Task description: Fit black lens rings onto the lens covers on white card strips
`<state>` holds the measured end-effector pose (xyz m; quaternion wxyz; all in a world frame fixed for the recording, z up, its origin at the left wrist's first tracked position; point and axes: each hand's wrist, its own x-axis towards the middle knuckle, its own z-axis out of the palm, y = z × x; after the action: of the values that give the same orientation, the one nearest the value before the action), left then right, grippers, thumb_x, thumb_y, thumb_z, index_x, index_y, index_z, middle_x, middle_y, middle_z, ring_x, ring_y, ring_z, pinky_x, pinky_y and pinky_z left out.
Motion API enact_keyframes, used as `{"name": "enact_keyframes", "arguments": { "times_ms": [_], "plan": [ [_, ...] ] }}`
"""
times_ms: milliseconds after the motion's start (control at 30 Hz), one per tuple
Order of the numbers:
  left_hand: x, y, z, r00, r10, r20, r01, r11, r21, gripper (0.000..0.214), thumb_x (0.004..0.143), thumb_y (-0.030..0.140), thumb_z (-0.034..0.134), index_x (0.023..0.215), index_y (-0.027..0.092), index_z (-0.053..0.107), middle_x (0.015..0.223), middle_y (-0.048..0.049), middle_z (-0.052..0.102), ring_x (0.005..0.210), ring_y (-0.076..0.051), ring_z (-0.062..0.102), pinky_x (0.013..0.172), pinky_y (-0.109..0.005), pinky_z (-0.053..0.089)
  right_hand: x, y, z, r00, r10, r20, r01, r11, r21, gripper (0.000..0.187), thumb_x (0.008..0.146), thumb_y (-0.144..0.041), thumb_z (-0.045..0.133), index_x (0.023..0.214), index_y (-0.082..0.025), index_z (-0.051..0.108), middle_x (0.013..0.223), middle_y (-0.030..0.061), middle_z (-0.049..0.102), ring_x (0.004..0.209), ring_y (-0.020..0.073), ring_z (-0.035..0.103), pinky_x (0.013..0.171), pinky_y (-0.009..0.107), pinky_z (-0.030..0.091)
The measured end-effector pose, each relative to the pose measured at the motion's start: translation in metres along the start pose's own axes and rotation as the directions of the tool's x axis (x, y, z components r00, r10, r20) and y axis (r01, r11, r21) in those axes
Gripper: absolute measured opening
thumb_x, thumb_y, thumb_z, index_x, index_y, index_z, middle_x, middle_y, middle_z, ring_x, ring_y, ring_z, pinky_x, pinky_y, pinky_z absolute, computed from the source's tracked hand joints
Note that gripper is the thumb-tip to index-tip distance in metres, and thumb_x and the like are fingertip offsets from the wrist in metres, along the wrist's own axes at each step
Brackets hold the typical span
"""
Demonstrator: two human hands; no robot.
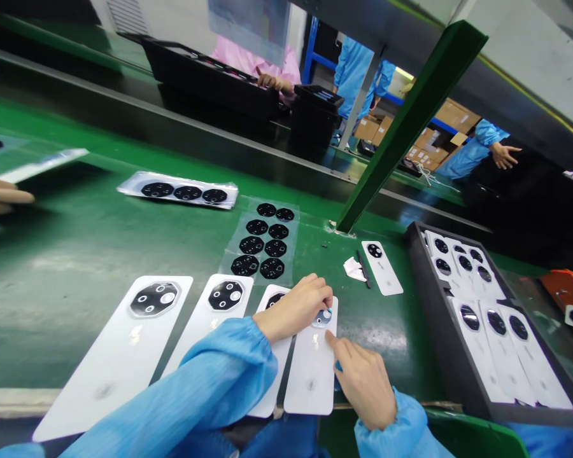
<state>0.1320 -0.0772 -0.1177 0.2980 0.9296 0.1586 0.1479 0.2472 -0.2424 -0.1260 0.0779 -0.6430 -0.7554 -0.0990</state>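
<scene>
Blue sleeves (210,378) cover both forearms over four white phone backs (114,350) in a row. The rightmost phone back (310,366) lies between the hands. The right hand (364,380) is half open, forefinger stretched to it, nothing visibly held. The left hand (303,304) arches over its lens cover (321,319), fingers bent close together; whether they grip anything, I cannot tell. Off right stands a dark tray (430,318); beyond the left hand, a clear sheet (290,248) of black discs. Farther off, a pink sleeve (291,67) shows.

Panels (309,362): smooth | tabletop (76,245): glossy | sleeves (205,381): creased cloth | cartons (457,116): cardboard
</scene>
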Motion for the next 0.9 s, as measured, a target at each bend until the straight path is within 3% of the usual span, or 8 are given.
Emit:
{"name": "enact_keyframes", "arguments": {
  "times_ms": [367,567,667,733,800,867,900],
  "plan": [
    [-0.006,-0.004,-0.003,0.98,0.198,0.024,-0.2,0.975,0.1,0.017,0.089,0.007,0.045,0.079,0.018,0.053,0.079,0.0007,0.056,0.079,-0.015,0.044,0.07,-0.028,0.033,0.003,-0.001,-0.001,1.0,0.014,0.024,-0.014,1.0,0.002,0.045,0.067,0.0,0.062,0.11,-0.011,0.053,0.074,-0.0003,0.066,0.063,0.0148,0.065,0.049,0.028,0.044],
    [-0.012,0.005,-0.002,0.978,0.21,0.008,-0.207,0.957,0.202,0.019,0.092,0.009,0.041,0.08,0.017,0.054,0.083,-0.0023,0.054,0.078,-0.017,0.044,0.069,-0.03,0.034,0.001,-0.002,0.001,0.999,0.03,0.042,-0.032,0.999,0.028,0.041,0.071,-0.001,0.058,0.11,-0.012,0.054,0.074,0.0011,0.067,0.062,0.0164,0.066,0.05,0.027,0.043],
    [-0.021,0.01,-0.001,0.986,0.165,-0.011,-0.159,0.963,0.216,0.018,0.091,0.006,0.04,0.081,0.015,0.053,0.09,-0.0035,0.053,0.078,-0.016,0.045,0.067,-0.028,0.038,0.001,0.005,-0.003,0.989,0.094,0.111,-0.116,0.971,0.21,0.031,0.079,-0.007,0.052,0.109,-0.016,0.055,0.078,0.002,0.068,0.066,0.0168,0.066,0.052,0.025,0.042],
    [-0.027,0.013,0.0,0.99,0.141,-0.025,-0.132,0.966,0.222,0.018,0.09,0.004,0.04,0.084,0.015,0.053,0.093,-0.0042,0.053,0.08,-0.017,0.046,0.068,-0.028,0.04,0.006,0.015,-0.009,0.96,0.199,0.195,-0.269,0.846,0.46,0.018,0.085,-0.016,0.048,0.099,-0.019,0.058,0.077,0.0006,0.067,0.067,0.0146,0.064,0.057,0.023,0.043],
    [-0.031,0.015,0.002,0.991,0.13,-0.035,-0.118,0.967,0.227,0.017,0.089,0.002,0.041,0.088,0.014,0.054,0.096,-0.0051,0.052,0.084,-0.018,0.046,0.071,-0.03,0.043,0.015,0.028,-0.014,0.891,0.342,0.298,-0.452,0.605,0.655,0.014,0.087,-0.027,0.048,0.086,-0.019,0.059,0.068,-0.0022,0.06,0.063,0.0121,0.058,0.06,0.022,0.042],
    [-0.033,0.016,0.004,0.991,0.128,-0.039,-0.116,0.966,0.23,0.017,0.088,0.001,0.043,0.09,0.014,0.054,0.098,-0.0061,0.053,0.087,-0.019,0.046,0.074,-0.031,0.044,0.028,0.039,-0.017,0.808,0.44,0.392,-0.569,0.408,0.714,0.019,0.082,-0.035,0.054,0.077,-0.017,0.057,0.057,-0.0056,0.048,0.055,0.0102,0.048,0.055,0.021,0.038],
    [-0.033,0.016,0.005,0.991,0.129,-0.04,-0.116,0.966,0.229,0.017,0.087,0.001,0.043,0.091,0.014,0.054,0.099,-0.0063,0.053,0.089,-0.02,0.046,0.074,-0.031,0.044,0.034,0.044,-0.017,0.785,0.454,0.422,-0.595,0.364,0.716,0.02,0.08,-0.036,0.056,0.075,-0.017,0.057,0.054,-0.0068,0.043,0.052,0.0095,0.044,0.052,0.021,0.036]
  ]
}}
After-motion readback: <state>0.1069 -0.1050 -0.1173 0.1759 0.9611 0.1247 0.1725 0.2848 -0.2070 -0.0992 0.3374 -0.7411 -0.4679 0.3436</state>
